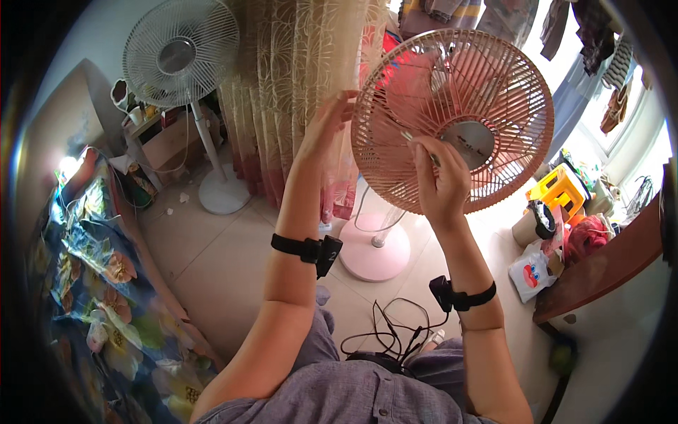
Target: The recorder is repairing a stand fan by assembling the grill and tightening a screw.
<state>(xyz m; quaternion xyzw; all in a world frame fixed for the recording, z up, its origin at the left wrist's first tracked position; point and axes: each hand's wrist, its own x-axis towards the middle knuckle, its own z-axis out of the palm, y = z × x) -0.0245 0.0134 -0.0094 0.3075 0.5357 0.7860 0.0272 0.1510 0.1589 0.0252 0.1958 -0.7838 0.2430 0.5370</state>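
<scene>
A pink standing fan [468, 141] with a round wire guard and a grey centre cap stands in front of me. Its pale pink round base [374, 256] rests on the floor. My left hand [326, 127] is at the left rim of the guard, its fingers bent round the edge, slightly blurred. In front of the guard, left of the cap, my right hand [446, 178] pinches a thin stick-like tool with a pale tip [407, 135]. Its exact kind is too small to tell. Black straps with small boxes sit on both my forearms.
A white standing fan [176, 56] is at the far left, beside a patterned curtain [282, 92]. A flowered cover [113, 304] lies at the left. Black cables [395, 332] lie near my lap. At right are a yellow stool [560, 189], a bin [530, 227] and a brown tabletop edge [600, 279].
</scene>
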